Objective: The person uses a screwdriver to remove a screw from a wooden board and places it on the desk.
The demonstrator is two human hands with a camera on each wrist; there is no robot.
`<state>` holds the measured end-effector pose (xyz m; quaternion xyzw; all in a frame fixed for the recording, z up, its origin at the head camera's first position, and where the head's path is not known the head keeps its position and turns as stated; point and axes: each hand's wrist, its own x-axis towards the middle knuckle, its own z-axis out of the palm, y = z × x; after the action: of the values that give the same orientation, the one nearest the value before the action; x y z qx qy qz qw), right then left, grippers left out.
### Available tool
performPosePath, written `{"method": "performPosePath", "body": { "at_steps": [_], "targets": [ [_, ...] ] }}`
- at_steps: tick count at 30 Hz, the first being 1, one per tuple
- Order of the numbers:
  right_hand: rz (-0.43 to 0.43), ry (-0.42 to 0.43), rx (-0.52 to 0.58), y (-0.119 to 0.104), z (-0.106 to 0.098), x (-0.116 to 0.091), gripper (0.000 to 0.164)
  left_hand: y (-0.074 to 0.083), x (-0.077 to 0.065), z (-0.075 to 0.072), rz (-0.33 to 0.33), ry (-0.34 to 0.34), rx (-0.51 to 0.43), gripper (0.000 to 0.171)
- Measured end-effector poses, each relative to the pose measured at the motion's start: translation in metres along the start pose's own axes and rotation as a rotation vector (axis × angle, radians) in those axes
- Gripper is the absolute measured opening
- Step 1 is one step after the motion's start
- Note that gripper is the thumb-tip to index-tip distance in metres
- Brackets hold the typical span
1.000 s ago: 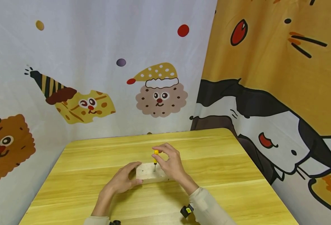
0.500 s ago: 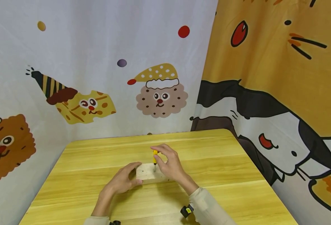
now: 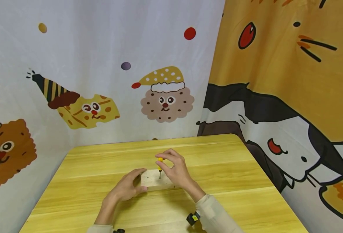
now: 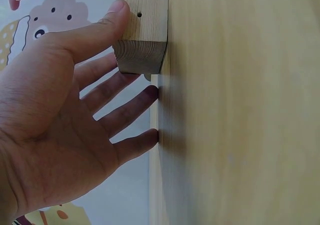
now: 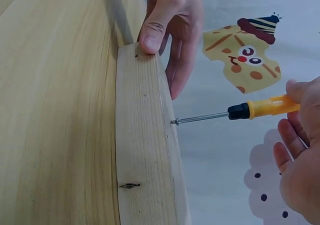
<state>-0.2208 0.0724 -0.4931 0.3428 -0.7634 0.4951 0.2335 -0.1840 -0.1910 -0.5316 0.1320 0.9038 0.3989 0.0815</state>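
A pale wooden block lies on the table. My left hand holds its left end, the thumb on the near side and the fingers behind. Two of those fingertips touch the tabletop in the left wrist view. Over the block, my right hand pinches the yellow handle of a screwdriver. The screwdriver stands nearly upright in the head view. Its thin shaft meets the head of a small screw standing partly out of the block's top face. My right hand hides the block's right end in the head view.
The wood-grain table has a rounded far right corner. Behind it hangs a white curtain with cartoon prints, and an orange printed one is at the right. Small dark devices sit at both wrists.
My right fingers have shifted round the screwdriver handle, spreading half a second ago and closing on it again now. The left hand and the block have stayed in place.
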Motion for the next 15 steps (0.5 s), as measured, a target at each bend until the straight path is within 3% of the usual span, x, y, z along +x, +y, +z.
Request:
{"method": "performPosePath", "body": {
  "at_steps": [15],
  "targets": [
    [0.046, -0.013, -0.048, -0.001, -0.0007, 0.0, 0.028, -0.0004, -0.0008, -0.0013, 0.015, -0.002, 0.012, 0.08]
  ]
}}
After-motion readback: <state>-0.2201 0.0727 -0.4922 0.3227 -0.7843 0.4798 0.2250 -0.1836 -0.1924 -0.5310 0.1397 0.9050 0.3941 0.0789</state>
